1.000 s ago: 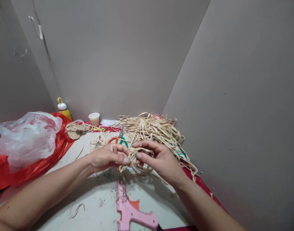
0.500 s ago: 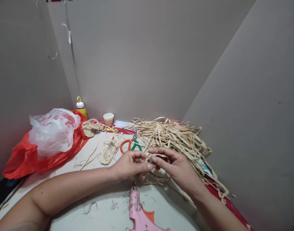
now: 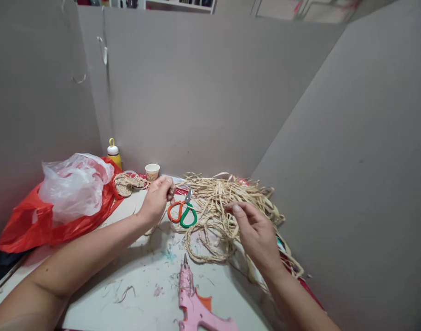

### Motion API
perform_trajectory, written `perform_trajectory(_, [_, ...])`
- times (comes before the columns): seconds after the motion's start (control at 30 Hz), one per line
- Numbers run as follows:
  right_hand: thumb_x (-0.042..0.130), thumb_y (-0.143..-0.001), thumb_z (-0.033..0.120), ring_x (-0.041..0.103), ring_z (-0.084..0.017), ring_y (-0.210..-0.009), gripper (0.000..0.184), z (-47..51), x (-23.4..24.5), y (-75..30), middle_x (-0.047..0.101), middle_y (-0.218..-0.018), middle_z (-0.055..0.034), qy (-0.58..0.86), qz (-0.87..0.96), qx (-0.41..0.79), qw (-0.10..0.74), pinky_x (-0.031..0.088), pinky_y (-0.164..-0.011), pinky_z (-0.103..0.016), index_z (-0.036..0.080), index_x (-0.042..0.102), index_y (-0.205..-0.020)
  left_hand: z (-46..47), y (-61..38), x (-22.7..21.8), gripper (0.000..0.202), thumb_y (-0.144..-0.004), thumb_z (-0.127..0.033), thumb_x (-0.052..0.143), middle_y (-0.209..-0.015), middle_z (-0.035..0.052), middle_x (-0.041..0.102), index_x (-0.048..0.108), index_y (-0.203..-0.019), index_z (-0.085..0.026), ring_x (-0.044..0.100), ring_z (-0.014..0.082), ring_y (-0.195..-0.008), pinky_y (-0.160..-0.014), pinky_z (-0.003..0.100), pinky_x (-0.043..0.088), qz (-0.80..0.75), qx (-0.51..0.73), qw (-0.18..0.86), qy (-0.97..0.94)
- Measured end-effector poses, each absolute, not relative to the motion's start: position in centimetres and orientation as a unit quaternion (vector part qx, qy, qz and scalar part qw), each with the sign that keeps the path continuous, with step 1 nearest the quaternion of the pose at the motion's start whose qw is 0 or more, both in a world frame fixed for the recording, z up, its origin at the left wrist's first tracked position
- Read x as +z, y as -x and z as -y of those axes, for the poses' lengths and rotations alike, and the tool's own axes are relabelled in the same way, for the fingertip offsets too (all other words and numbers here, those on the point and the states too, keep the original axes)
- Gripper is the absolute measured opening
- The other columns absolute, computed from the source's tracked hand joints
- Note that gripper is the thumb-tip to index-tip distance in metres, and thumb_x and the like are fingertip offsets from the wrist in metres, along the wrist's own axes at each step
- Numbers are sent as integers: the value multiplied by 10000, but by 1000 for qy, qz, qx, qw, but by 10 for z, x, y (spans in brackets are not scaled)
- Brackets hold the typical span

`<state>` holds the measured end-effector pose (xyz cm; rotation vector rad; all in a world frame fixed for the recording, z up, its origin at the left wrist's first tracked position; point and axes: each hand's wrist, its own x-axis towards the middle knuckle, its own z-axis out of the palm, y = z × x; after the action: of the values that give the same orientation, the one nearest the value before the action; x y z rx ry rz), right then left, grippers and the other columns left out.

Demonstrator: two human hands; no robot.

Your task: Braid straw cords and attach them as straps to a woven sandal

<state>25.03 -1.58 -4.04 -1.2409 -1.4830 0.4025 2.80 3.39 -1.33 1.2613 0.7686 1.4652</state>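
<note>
My left hand [image 3: 157, 198] is raised left of the scissors [image 3: 187, 219], its fingers curled closed; whatever it holds is too small to make out. Over the pile of dry straw strands [image 3: 210, 187], my right hand [image 3: 256, 232] has thumb and fingertips pinched together. I cannot tell whether a strand is between them. A braided straw cord [image 3: 204, 260] lies looped on the table between my hands. The scissors have one orange and one green handle. Closer to me lies a pink hot glue gun [image 3: 193, 305] with an orange trigger, its nozzle pointing away.
Red and white plastic bags [image 3: 74, 188] fill the left side. Behind them stand a yellow bottle [image 3: 114, 156] and a paper cup [image 3: 152, 171]. A coiled braided piece [image 3: 123, 185] sits beside the bags. Grey partitions [image 3: 210, 101] enclose the white table [image 3: 127, 262], which carries fibre scraps.
My hands were together over the straw and have moved apart, the left up and leftward. The looped braid and scissors now show more fully. The view has tilted up slightly.
</note>
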Motion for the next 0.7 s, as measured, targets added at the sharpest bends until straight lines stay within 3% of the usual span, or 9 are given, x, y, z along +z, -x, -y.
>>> perform_trajectory(0.1, [443, -914, 382, 570, -188, -722, 286, 21, -16, -235, 617, -713, -22, 513, 661, 167, 522, 436, -709, -303, 205, 579, -735, -38, -15, 4, 303, -866, -356, 454, -560, -75, 351, 344, -628, -204, 292, 55, -429, -430, 169, 333, -325, 611, 481, -538])
perform_trajectory(0.17, [423, -914, 392, 536, -170, -651, 332, 21, -2, -223, 567, -634, -3, 507, 684, 181, 492, 422, -662, -288, 211, 531, -657, -49, -2, 12, 299, -891, -340, 439, -579, -57, 408, 395, -635, -193, 359, 58, -457, -459, 172, 366, -348, 602, 459, -553])
perform_trajectory(0.3, [454, -917, 425, 530, -145, -536, 408, 9, -1, -192, 535, -535, 15, 520, 711, 223, 418, 439, -586, -273, 204, 513, -579, -85, 29, 6, 57, -859, -206, 570, -668, -20, 553, 577, -892, -161, 509, 88, -542, -511, 200, 421, -458, 530, 430, -570])
perform_trajectory(0.4, [607, -854, 278, 598, -144, -556, 105, -11, -24, -166, 625, -692, 16, 561, 708, 253, 346, 479, -551, -265, 182, 622, -894, -109, 50, -18, 224, -874, -245, 617, -909, 46, 641, 594, -1068, -136, 616, 150, -744, -659, 293, 523, -554, 440, 426, -564])
perform_trajectory(0.47, [661, -846, 250, 646, -174, -699, 208, -28, -44, -149, 671, -838, -26, 588, 705, 260, 300, 528, -647, -303, 158, 632, -1031, -118, 61, -36, 311, -905, -315, 590, -1128, 86, 618, 579, -1168, -149, 629, 205, -941, -789, 388, 545, -602, 372, 433, -558])
perform_trajectory(0.57, [580, -936, 317, 633, -226, -989, 292, -53, -68, -128, 610, -1200, -84, 610, 698, 272, 258, 545, -824, -416, 171, 588, -1189, -124, 68, -57, 353, -909, -328, 583, -1220, 101, 588, 562, -1218, -157, 610, 236, -1033, -855, 436, 532, -644, 286, 441, -556])
perform_trajectory(0.7, [580, -936, 312, 624, -232, -1021, 303, -74, -80, -109, 595, -1234, -91, 621, 687, 278, 257, 537, -848, -428, 181, 579, -1209, -124, 64, -71, 354, -909, -330, 583, -1223, 98, 588, 565, -1216, -156, 610, 240, -1031, -852, 435, 533, -655, 232, 440, -569])
